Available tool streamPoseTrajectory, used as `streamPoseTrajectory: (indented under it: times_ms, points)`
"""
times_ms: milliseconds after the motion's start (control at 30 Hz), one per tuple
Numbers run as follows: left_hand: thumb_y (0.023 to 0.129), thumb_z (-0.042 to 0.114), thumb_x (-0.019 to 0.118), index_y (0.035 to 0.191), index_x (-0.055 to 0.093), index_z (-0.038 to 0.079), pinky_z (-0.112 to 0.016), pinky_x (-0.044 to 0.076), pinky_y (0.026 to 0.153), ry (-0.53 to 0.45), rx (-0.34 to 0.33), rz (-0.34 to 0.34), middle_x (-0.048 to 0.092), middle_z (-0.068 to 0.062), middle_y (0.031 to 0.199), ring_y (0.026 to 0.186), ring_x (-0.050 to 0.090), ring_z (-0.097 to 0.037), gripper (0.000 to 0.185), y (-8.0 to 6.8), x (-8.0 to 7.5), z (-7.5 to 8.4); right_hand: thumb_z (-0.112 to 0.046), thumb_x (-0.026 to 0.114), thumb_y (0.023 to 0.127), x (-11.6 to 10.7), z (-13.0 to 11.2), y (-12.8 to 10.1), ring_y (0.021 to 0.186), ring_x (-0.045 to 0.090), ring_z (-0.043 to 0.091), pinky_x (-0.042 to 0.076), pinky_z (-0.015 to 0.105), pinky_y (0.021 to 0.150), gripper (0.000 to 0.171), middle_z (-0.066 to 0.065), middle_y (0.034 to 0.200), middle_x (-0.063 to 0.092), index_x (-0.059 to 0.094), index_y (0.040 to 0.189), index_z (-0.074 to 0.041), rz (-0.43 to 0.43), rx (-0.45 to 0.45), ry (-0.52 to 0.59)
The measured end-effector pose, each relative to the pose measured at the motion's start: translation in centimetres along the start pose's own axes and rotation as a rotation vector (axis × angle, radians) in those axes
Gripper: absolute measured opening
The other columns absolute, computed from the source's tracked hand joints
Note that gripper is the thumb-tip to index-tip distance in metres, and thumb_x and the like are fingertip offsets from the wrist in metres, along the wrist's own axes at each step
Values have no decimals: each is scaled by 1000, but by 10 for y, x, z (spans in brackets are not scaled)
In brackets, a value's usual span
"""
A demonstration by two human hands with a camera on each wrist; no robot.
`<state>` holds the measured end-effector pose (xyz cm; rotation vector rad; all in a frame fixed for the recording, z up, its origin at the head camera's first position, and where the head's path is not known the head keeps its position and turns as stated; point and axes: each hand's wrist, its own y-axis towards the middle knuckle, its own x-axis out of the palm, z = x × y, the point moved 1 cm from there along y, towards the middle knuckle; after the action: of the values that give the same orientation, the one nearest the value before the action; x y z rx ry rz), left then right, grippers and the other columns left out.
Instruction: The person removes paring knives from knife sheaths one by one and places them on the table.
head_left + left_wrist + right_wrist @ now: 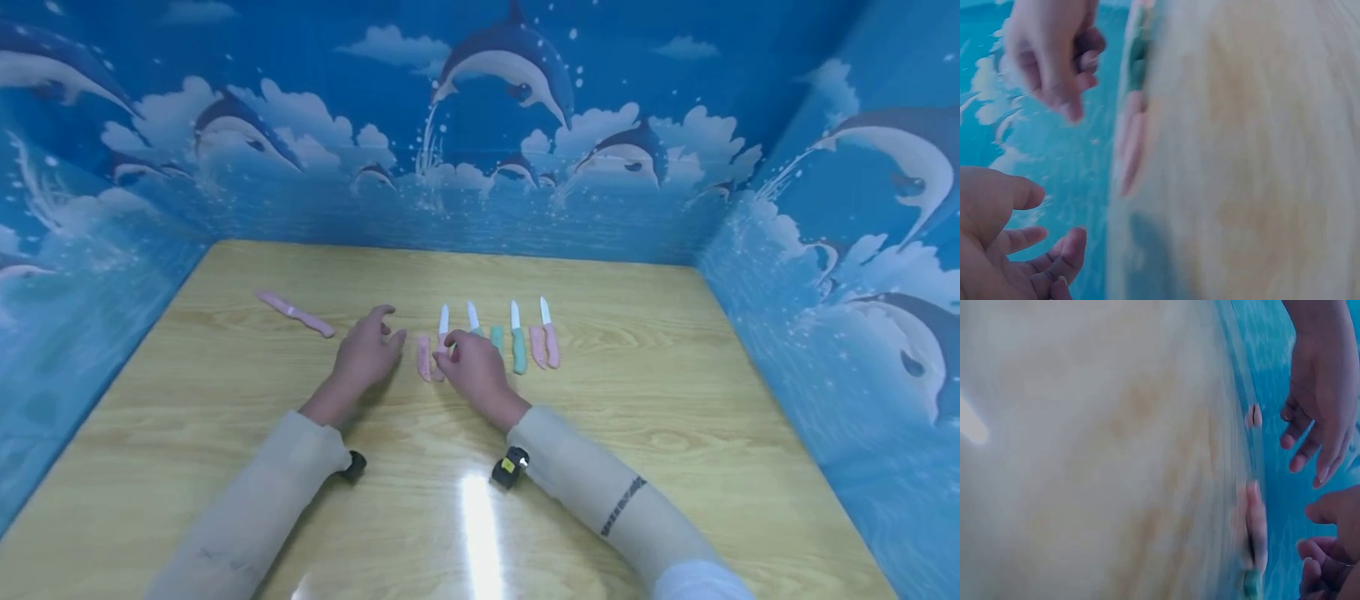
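Note:
My left hand point(367, 352) hovers over the table between a pink sheathed knife point(296, 315) and a pink sheath point(424, 358). Its fingers are spread and hold nothing; the left wrist view shows the same hand point(1010, 234) with thumb and fingers apart. My right hand point(476, 367) is above the row of knives, fingers loosely bent, nothing visible in them. It partly covers a pink-handled knife with a white blade point(444, 318) and a green-handled knife point(473, 315). In the right wrist view, the right hand point(1335, 550) has its thumb apart from its fingers.
Right of my right hand lie a green sheath point(497, 337), another green-handled knife point(517, 343), a pink sheath point(537, 347) and a pink-handled knife point(551, 343). The wooden table point(637, 400) meets blue dolphin-printed walls point(480, 208) at the back and sides.

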<state>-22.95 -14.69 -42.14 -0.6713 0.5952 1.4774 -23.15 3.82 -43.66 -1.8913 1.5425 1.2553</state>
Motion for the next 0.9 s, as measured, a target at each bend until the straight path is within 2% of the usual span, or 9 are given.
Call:
streamPoseTrajectory:
  times_ms: [100,200,367,500,667,900]
  points:
    - [102,32,49,145,39,6,-51,52,86,-29,7,-26,55,-22,129,108,60,-38,51,-8,-20,-7,-27,71,89,1,-11,-9,64,57,11,48,21,58,24,0,75,64,70,98,-5,18,-81,-33]
    - [103,32,48,142,43,5,-48,53,83,-38,31,-58,55,-22,129,108,59,-38,48,-14,-36,-18,-27,72,88,1,-21,-20,68,59,10,49,21,61,23,1,78,66,71,96,-5,9,-123,-21]
    - [101,16,53,138,47,0,-48,53,79,-10,122,-71,56,-26,126,105,59,-38,40,-18,-56,-29,-27,73,88,-4,-36,-30,73,61,11,50,23,67,22,2,83,68,71,96,-7,-16,-149,14]
    - [95,5,61,134,50,-3,-53,53,82,79,200,-74,57,-29,122,101,61,-40,41,-17,-61,-36,-28,73,88,-2,-46,-32,76,63,11,50,23,70,22,0,87,71,71,98,-8,-63,-153,10]
    - [94,3,62,131,53,-2,-59,49,86,214,226,-45,57,-30,120,104,59,-43,38,-13,-68,-51,-30,71,90,9,-58,-25,81,65,10,51,20,74,25,1,92,72,71,103,-8,-121,-167,12]
    - [91,3,66,125,56,-2,-59,48,85,379,329,16,57,-29,119,106,56,-45,36,7,-81,-68,-27,72,89,32,-66,-5,84,68,12,53,18,76,26,4,96,73,71,103,-6,-123,-153,30]
